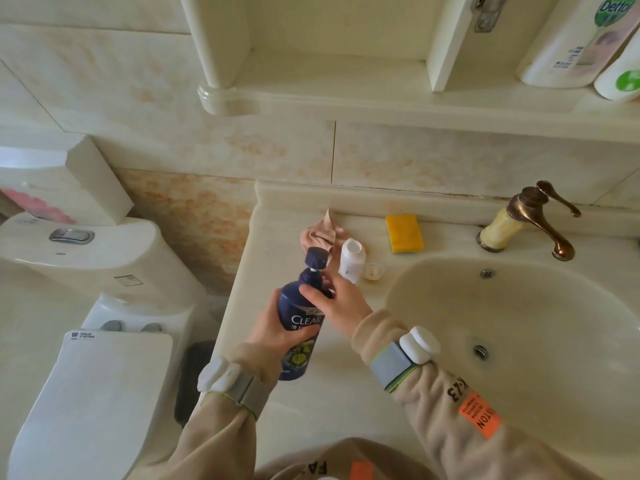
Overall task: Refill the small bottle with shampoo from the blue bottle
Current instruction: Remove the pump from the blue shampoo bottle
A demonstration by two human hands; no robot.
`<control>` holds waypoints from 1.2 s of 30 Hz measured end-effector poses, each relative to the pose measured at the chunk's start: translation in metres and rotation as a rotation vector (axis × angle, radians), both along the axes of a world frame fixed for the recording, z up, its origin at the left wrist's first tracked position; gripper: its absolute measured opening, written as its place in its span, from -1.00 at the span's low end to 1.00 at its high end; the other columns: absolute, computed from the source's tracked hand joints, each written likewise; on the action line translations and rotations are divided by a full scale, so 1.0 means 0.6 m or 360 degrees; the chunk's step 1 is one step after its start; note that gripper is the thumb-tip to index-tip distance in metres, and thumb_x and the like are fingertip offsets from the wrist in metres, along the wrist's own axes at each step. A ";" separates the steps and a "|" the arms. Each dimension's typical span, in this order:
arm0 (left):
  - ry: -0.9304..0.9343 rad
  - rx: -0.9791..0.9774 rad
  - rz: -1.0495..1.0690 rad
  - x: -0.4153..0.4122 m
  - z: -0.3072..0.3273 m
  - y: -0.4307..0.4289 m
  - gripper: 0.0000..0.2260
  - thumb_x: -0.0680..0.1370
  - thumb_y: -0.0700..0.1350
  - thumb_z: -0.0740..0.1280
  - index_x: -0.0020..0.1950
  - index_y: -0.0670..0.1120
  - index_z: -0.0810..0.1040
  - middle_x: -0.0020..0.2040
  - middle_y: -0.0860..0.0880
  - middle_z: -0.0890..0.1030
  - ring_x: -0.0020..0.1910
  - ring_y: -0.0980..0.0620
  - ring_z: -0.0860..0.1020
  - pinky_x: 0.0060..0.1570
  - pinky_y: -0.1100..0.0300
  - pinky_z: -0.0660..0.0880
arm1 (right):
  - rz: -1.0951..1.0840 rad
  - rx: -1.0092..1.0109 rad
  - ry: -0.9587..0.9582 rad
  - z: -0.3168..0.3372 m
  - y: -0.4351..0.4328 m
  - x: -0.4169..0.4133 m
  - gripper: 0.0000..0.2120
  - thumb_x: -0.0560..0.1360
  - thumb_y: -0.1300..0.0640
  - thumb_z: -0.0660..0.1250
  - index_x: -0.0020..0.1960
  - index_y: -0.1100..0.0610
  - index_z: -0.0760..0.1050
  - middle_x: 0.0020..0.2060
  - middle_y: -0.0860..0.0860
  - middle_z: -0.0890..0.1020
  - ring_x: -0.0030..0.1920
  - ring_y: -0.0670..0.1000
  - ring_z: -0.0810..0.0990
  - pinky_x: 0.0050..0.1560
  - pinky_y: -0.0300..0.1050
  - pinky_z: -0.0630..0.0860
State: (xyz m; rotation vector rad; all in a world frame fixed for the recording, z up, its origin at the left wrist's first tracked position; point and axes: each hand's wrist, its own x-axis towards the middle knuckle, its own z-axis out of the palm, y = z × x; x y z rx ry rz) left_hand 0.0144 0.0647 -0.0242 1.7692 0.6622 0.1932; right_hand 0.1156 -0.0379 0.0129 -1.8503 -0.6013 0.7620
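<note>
Blue bottle: a dark blue pump bottle [300,318] sits lower centre of the frame, over the left part of the worktop [322,393]. It leans so that its pump head [317,258] points up and slightly right. Whether its base rests on the worktop cannot be told.
Left hand grip: the left hand [277,332] is wrapped round the lower body of the blue bottle, fingers curled over the label.
Right hand grip: the right hand [341,303] closes on the shoulder and neck of the blue bottle, thumb across the front, just below the pump head.
Small bottle: a small bottle [352,259], white, stands upright on the worktop at the centre of the frame, just right of the pump head, its mouth uncovered.
Cap: a small round cap [373,270] lies on the worktop just beside the small bottle, on its right.
Cloth: a crumpled pink cloth [323,233] lies behind the pump head.
Sponge: a yellow sponge [404,233] lies near the back edge, right of the cloth.
Sink: a cream sink [519,375] fills the right of the frame, with a bronze tap [530,220] above it.
Toilet: a white toilet [86,271], lid down, stands at the left.
Wrists: each beige sleeve carries a grey band with a white device.
</note>
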 end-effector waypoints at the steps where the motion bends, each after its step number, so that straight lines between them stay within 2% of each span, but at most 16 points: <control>1: -0.0029 0.0026 -0.0045 -0.001 0.005 -0.004 -0.47 0.20 -0.10 0.55 0.04 0.09 0.36 -0.07 0.15 0.56 -0.11 0.29 0.57 -0.14 0.51 0.46 | -0.0008 0.0011 -0.0019 0.014 0.003 0.000 -0.52 0.33 -0.19 0.33 0.14 0.06 0.51 0.04 -0.02 0.63 0.07 -0.06 0.58 0.12 -0.22 0.45; 5: -0.0175 0.0072 -0.0117 0.000 0.037 -0.025 -0.47 0.17 -0.09 0.55 -0.01 0.19 0.37 -0.08 0.23 0.56 -0.12 0.44 0.54 -0.15 0.55 0.44 | -0.0051 0.0030 0.0014 0.058 0.003 -0.001 -0.71 0.33 -0.04 0.49 0.01 0.03 0.60 -0.08 -0.06 0.65 -0.03 -0.08 0.60 0.08 -0.22 0.46; 7: -0.0285 0.0050 -0.0094 0.000 0.052 -0.030 -0.50 0.13 0.00 0.50 -0.01 0.19 0.38 -0.16 0.24 0.62 -0.11 0.40 0.56 -0.15 0.53 0.45 | -0.0027 0.0041 0.0048 0.076 -0.004 -0.002 -0.75 0.32 0.01 0.51 -0.03 0.02 0.62 -0.10 -0.05 0.68 -0.04 -0.07 0.63 0.08 -0.16 0.53; 8: -0.0332 0.0052 -0.0114 0.001 0.057 -0.032 -0.49 0.13 0.01 0.49 0.02 0.19 0.39 -0.13 0.26 0.63 -0.08 0.36 0.57 -0.12 0.51 0.46 | -0.0028 0.0068 0.0056 0.087 -0.009 -0.003 -0.78 0.31 0.02 0.51 -0.06 0.02 0.63 -0.12 -0.03 0.69 -0.06 -0.07 0.64 0.06 -0.15 0.55; 10: -0.0399 0.0038 -0.0206 0.002 0.070 -0.032 -0.43 0.15 -0.02 0.50 0.11 0.20 0.40 0.00 0.28 0.62 -0.01 0.21 0.60 -0.02 0.36 0.52 | -0.0084 0.0109 0.0013 0.103 -0.017 -0.003 -0.83 0.33 0.03 0.49 -0.11 0.05 0.65 -0.15 -0.01 0.71 -0.10 -0.07 0.65 0.03 -0.12 0.56; 13: -0.0386 -0.0058 -0.0264 0.010 0.084 -0.038 -0.47 0.13 0.02 0.51 0.06 0.14 0.47 -0.08 0.11 0.67 -0.04 0.04 0.63 0.02 0.02 0.57 | -0.0097 0.0146 -0.0015 0.124 -0.027 0.002 -0.91 0.38 0.10 0.44 -0.13 0.08 0.67 -0.15 0.02 0.72 -0.10 -0.09 0.65 0.03 -0.15 0.52; 18: -0.0306 -0.0194 -0.0417 0.021 0.089 -0.045 -0.56 0.09 0.04 0.51 -0.07 0.03 0.54 -0.16 -0.01 0.68 -0.12 -0.16 0.64 -0.02 -0.18 0.57 | 0.0037 0.0251 -0.0014 0.137 -0.045 0.008 -0.93 0.40 0.23 0.41 -0.14 0.16 0.66 -0.15 0.04 0.71 -0.07 -0.08 0.65 0.05 -0.25 0.51; 21: -0.0290 -0.0303 -0.0520 0.020 0.088 -0.047 -0.57 0.08 0.00 0.52 -0.09 0.02 0.55 -0.22 0.02 0.69 -0.15 -0.10 0.64 -0.06 -0.10 0.59 | 0.0229 0.0349 0.0122 0.137 -0.058 0.010 -0.89 0.39 0.28 0.40 -0.19 0.09 0.63 -0.10 0.04 0.70 0.05 -0.06 0.64 0.21 -0.17 0.48; 24: -0.0308 -0.0392 -0.0622 0.020 0.093 -0.051 -0.49 0.05 0.05 0.56 -0.05 0.06 0.54 -0.18 0.10 0.69 -0.16 0.06 0.65 -0.12 0.15 0.60 | 0.0351 0.0430 0.0191 0.135 -0.067 0.014 -0.89 0.34 0.24 0.39 -0.18 0.07 0.61 -0.07 0.04 0.69 0.12 -0.05 0.61 0.25 -0.11 0.46; 27: -0.0359 -0.0455 -0.0842 0.022 0.114 -0.057 -0.50 0.15 0.14 0.55 0.06 0.21 0.53 -0.06 0.19 0.67 -0.06 0.16 0.63 -0.08 0.29 0.56 | 0.0533 0.0464 0.0289 0.134 -0.077 0.017 -0.85 0.34 0.30 0.35 -0.11 0.18 0.59 -0.03 0.07 0.67 0.22 -0.05 0.55 0.24 -0.21 0.44; 29: -0.0351 -0.0469 -0.0908 0.022 0.120 -0.061 -0.47 0.21 0.14 0.52 0.14 0.15 0.48 0.01 0.22 0.64 -0.01 0.20 0.61 -0.05 0.34 0.54 | 0.0655 0.0472 0.0358 0.137 -0.084 0.020 -0.83 0.34 0.33 0.33 -0.07 0.22 0.57 -0.03 0.01 0.67 0.25 -0.05 0.53 0.22 -0.26 0.44; 31: -0.0325 -0.0404 -0.0843 0.024 0.116 -0.065 -0.40 0.19 0.16 0.53 0.15 0.04 0.43 0.01 0.18 0.65 0.00 0.15 0.61 -0.03 0.27 0.55 | 0.0725 0.0487 0.0320 0.136 -0.089 0.027 -0.78 0.36 0.28 0.36 0.01 0.24 0.55 0.05 0.02 0.64 0.26 -0.01 0.52 0.26 -0.20 0.42; 32: -0.0299 -0.0358 -0.0783 0.025 0.113 -0.066 -0.40 0.16 0.16 0.55 0.11 0.02 0.45 -0.03 0.10 0.67 -0.01 0.07 0.62 -0.01 0.16 0.57 | 0.0697 0.0471 0.0261 0.133 -0.090 0.031 -0.72 0.36 0.22 0.38 0.07 0.23 0.54 0.10 0.03 0.62 0.26 0.00 0.52 0.29 -0.15 0.41; 34: -0.0266 -0.0244 -0.0579 0.029 0.107 -0.070 -0.48 0.12 0.11 0.55 0.01 0.01 0.53 -0.09 -0.02 0.67 -0.05 -0.07 0.63 0.03 -0.09 0.57 | 0.0448 0.0396 0.0085 0.125 -0.089 0.038 -0.60 0.33 0.06 0.43 0.13 0.16 0.52 0.13 0.02 0.61 0.19 0.00 0.56 0.28 -0.07 0.44; 35: -0.0269 -0.0166 -0.0465 0.032 0.107 -0.073 -0.49 0.12 0.10 0.52 0.01 -0.01 0.53 -0.09 -0.06 0.66 -0.06 -0.08 0.63 0.04 -0.12 0.56 | 0.0277 0.0345 -0.0007 0.121 -0.087 0.039 -0.56 0.30 -0.03 0.44 0.11 0.14 0.53 0.09 0.04 0.63 0.13 0.01 0.59 0.24 -0.03 0.48; 36: -0.0278 -0.0058 -0.0374 0.035 0.107 -0.077 -0.46 0.14 0.10 0.51 0.05 -0.02 0.51 -0.08 -0.04 0.66 -0.07 -0.05 0.63 0.05 -0.06 0.56 | 0.0101 0.0278 -0.0094 0.117 -0.084 0.037 -0.52 0.26 -0.12 0.44 0.08 0.13 0.54 0.03 0.05 0.65 0.07 0.01 0.62 0.20 0.01 0.51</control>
